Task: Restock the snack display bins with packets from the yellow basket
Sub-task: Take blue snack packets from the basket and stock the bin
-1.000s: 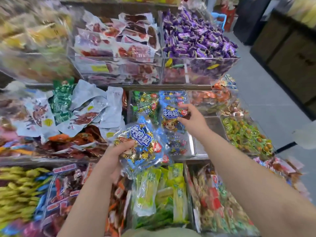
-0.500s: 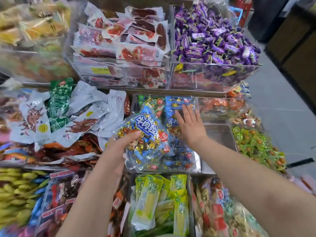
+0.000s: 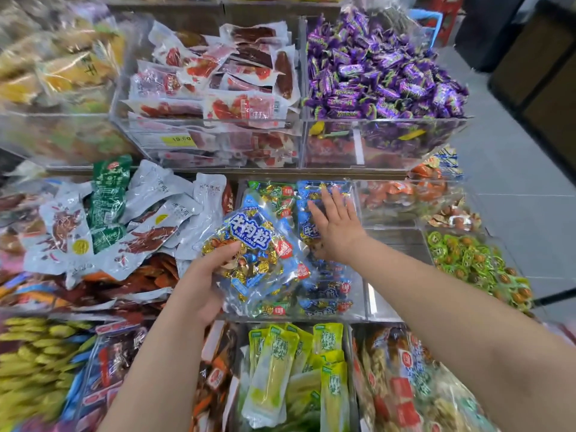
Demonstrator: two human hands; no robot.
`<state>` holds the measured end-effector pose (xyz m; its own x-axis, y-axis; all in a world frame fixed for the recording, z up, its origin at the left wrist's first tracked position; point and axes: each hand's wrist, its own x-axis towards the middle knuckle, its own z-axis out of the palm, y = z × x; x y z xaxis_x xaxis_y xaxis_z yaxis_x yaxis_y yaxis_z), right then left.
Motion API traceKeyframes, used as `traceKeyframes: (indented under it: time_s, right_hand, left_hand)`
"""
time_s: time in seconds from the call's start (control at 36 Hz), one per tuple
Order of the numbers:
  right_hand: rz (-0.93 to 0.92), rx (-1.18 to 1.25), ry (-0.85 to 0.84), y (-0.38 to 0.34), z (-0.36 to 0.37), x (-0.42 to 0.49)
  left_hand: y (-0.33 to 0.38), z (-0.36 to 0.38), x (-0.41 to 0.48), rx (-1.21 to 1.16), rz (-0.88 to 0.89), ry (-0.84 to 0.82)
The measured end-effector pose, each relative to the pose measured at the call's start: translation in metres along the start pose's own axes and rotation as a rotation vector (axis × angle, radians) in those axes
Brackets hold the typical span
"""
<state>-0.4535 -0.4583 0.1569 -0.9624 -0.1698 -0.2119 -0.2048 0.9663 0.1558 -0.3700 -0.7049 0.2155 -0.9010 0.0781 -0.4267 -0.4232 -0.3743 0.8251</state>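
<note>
Grips beef cubes packet in left hand, thumb across its face, just above the clear bin. Presses right hand flat, fingers straight, on blue packets stacked inside that bin's right half.

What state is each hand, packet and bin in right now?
Left hand, grips the beef cube packet.
Beef cube packet, held tilted over the bin.
Right hand, flat, fingers straight, resting on the blue packets.
Blue packets, lying in the bin.
Bin, partly filled.
Purple candies, heaped high.
</note>
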Motion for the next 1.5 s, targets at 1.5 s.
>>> traceKeyframes:
  time_s: [1.5]
  right_hand:
    - [-0.012,0.008,0.082,-0.043,0.024,-0.013]
  left_hand:
    - [0.002,-0.04,-0.015,-0.029,0.058,-0.004]
